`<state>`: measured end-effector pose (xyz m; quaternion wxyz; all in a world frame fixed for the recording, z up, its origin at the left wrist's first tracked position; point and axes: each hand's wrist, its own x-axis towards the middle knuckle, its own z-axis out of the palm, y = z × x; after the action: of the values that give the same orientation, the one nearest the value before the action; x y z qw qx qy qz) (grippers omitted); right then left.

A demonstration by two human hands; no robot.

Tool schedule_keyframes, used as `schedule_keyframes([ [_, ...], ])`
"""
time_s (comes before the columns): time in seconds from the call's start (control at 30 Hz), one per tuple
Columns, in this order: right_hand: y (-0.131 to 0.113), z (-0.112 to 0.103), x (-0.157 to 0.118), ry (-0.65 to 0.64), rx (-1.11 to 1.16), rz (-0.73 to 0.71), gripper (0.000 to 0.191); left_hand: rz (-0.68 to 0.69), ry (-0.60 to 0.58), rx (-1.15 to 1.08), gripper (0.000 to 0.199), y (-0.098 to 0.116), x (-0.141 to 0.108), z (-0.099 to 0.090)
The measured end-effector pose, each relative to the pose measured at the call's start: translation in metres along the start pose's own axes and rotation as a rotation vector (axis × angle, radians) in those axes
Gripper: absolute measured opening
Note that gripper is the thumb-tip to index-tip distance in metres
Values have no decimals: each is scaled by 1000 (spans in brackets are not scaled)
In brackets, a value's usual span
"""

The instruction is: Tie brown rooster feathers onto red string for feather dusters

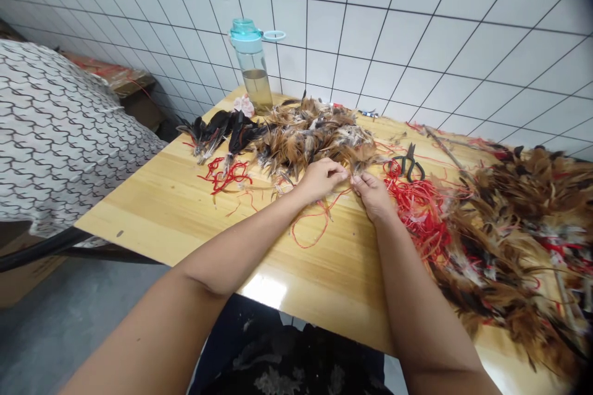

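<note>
- Dark patterned clothing [287,364] sits lowest in view, just under the table's near edge, between the two forearms.
- Wooden table [185,203] is the landmark: pale, glossy, set against a white tiled wall [417,24].
- Left hand [319,179] rests near the table's middle, fingers curled and pinched at the near edge of the feather pile [310,136]; it seems to grip a small tuft, though what exactly lies between the fingertips is too small to tell.
- Right hand [373,194] lies just beside the left, fingertips almost meeting it, closed in a pinch on the same tuft at the pile's edge.
- Red thread [310,225] loops loosely on the table directly below both hands, running up to the fingers.
- Brown feather pile spreads toward the table's far side, behind the hands.
- Black feathers [217,133] lie at the table's far left, with a tangle of red string [225,174] just in front of them.
- Scissors [410,163] lie on the table right of the hands, beside a heap of red cord [417,207].
- Tied feather bundles [514,241] cover the table's right end.
- Bottle [252,65] with a teal lid stands at the table's far edge, against the wall.
- Patterned fabric [55,136] lies left of the table.
</note>
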<state>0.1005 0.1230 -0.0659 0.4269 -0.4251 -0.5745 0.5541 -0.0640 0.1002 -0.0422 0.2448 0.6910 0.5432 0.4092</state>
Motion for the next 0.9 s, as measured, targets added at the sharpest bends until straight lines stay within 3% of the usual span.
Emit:
schedule_keyframes([
  [0.27, 4, -3, 4, 82, 51, -6, 45, -80, 270, 137, 12, -17, 10, -27],
  [0.4, 8, -6, 8, 125, 64, -26, 44, 34, 196, 332, 15, -30, 10, -34],
  [0.6, 5, -5, 7, 121, 44, -18, 44, 259, 41, 561, 30, -37, 5, -24],
  [0.9, 9, 1, 3, 74, -116, -53, 35, 318, -27, 561, 20, -25, 2, -12],
])
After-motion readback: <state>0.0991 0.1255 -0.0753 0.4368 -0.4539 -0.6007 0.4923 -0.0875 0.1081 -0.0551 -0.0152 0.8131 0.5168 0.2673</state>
